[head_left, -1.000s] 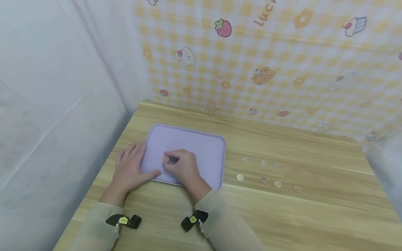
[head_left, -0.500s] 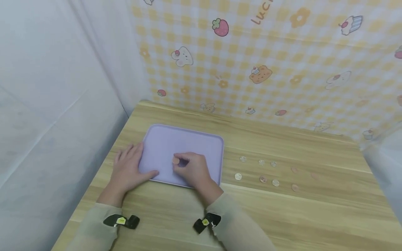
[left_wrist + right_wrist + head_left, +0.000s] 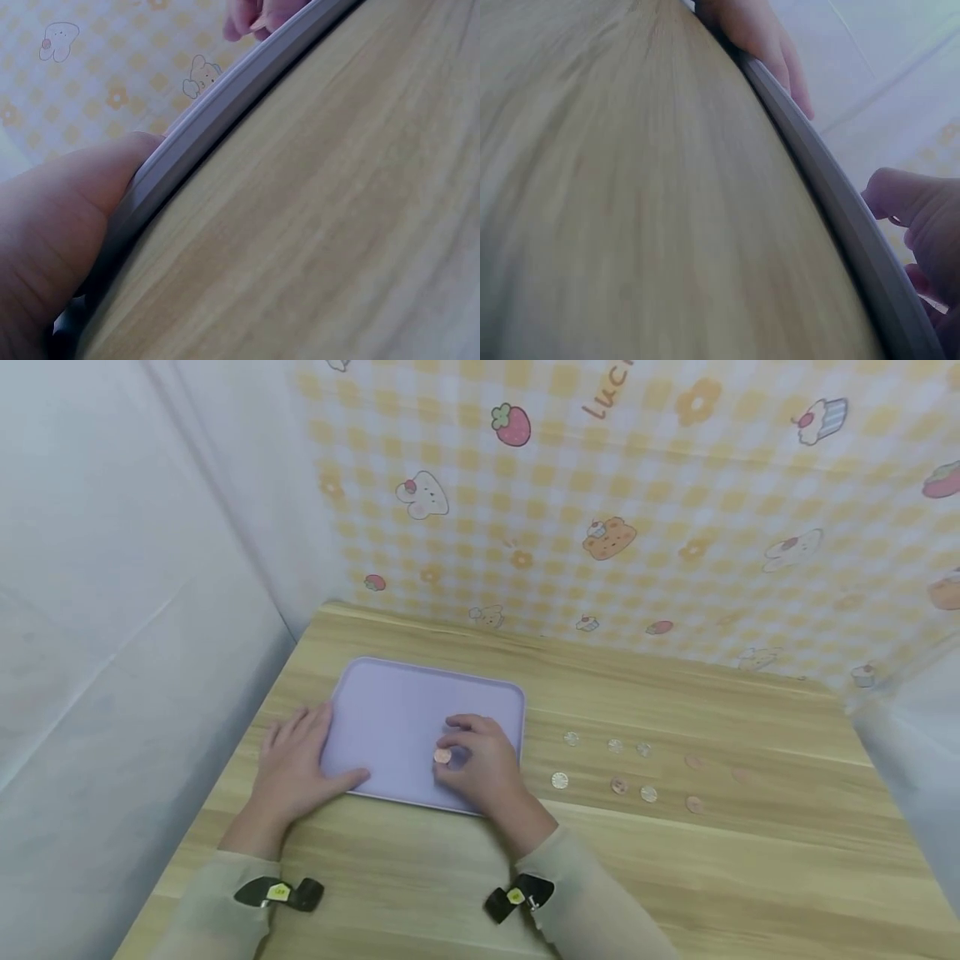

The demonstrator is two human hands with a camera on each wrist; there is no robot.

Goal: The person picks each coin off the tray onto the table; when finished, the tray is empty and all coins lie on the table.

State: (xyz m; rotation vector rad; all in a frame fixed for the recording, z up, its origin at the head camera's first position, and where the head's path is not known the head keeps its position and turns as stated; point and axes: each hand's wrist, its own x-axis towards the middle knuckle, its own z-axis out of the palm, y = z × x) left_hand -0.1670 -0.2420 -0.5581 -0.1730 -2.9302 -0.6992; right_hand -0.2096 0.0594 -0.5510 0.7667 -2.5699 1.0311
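Observation:
A copper-coloured coin (image 3: 442, 757) is pinched between the thumb and index finger of my right hand (image 3: 483, 768), over the right half of a lilac tray (image 3: 386, 718). My left hand (image 3: 294, 772) lies spread against the tray's left edge, its fingers fairly straight and its thumb on the near rim. In the left wrist view, the left thumb (image 3: 112, 169) touches the tray rim (image 3: 217, 97). The right wrist view catches part of the right hand (image 3: 922, 217) above the rim; the coin cannot be made out there.
Right of the tray, several coins lie flat in two loose rows. Some are silver, like the near-left coin (image 3: 559, 781); others are copper, like the near-right coin (image 3: 694, 805). A yellow checked cloth (image 3: 555, 527) hangs behind the wooden table (image 3: 420, 885), and a white sheet (image 3: 135, 610) hangs at left.
My right hand has moved rightward across the tray with the coin still pinched. The left hand stays at the tray's edge. The head view has shifted slightly.

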